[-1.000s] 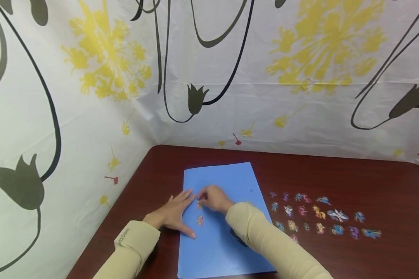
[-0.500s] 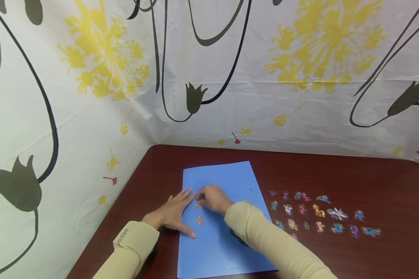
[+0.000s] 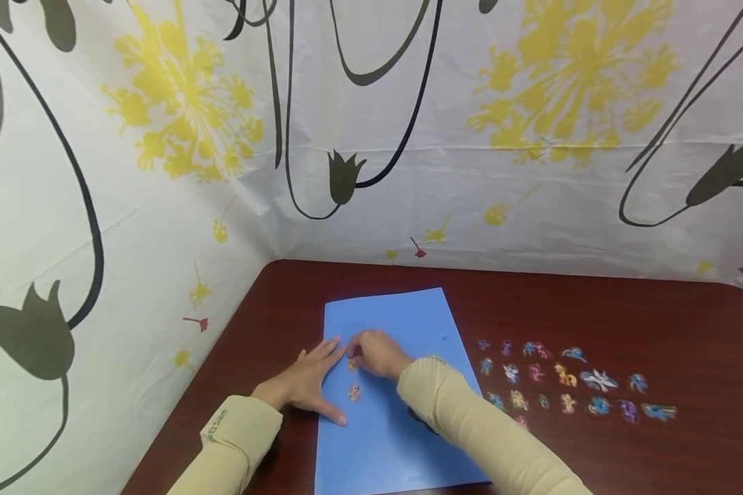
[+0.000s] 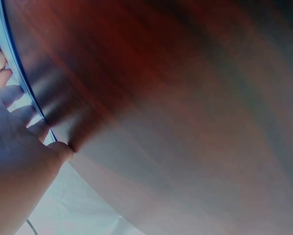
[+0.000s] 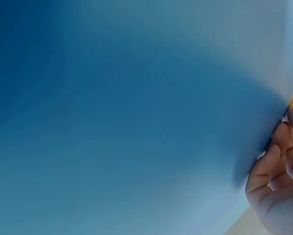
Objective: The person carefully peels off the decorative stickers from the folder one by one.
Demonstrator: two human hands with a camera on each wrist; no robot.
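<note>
A flat blue folder lies on the table. My left hand rests open with spread fingers along the folder's left edge; in the left wrist view, the fingertips of the left hand sit at that edge. On the folder's left part, my right hand pinches a small pony sticker, partly hidden under its fingers. Another pony sticker is just below it on the blue surface. In the right wrist view, the right hand has curled fingers low against the blue surface.
Right of the folder, several small colourful pony stickers lie in rows on the dark red-brown table. A wall covering with flower prints stands behind the table and along its left side.
Both hands keep nearly the same place. The right fingers shift only slightly over the pinched sticker; the head view drifts a little.
</note>
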